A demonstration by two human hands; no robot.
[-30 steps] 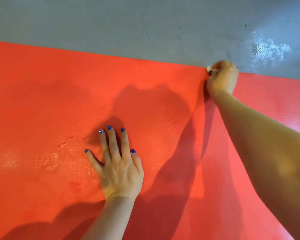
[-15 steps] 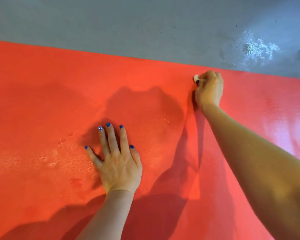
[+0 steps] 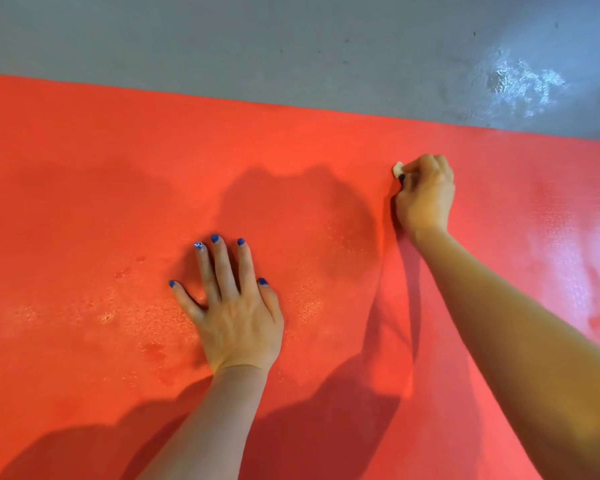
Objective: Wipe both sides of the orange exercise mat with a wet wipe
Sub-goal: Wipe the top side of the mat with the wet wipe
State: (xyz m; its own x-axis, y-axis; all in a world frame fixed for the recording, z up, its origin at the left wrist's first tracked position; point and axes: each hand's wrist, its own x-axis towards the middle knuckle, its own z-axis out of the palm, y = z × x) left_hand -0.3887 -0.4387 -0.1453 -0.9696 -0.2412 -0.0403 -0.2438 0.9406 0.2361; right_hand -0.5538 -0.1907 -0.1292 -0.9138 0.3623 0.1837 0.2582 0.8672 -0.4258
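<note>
Head view: right hand, grip pinching wet wipe, now nearer on mat; left hand spread flat

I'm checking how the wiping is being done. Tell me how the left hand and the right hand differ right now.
The left hand lies flat, fingers spread and straight, palm down on the orange mat; the right hand is curled, pinching a small white wet wipe. The left hand sits nearer the person; the right hand reaches farther, towards the mat's far edge. Both hands touch the mat.
</note>
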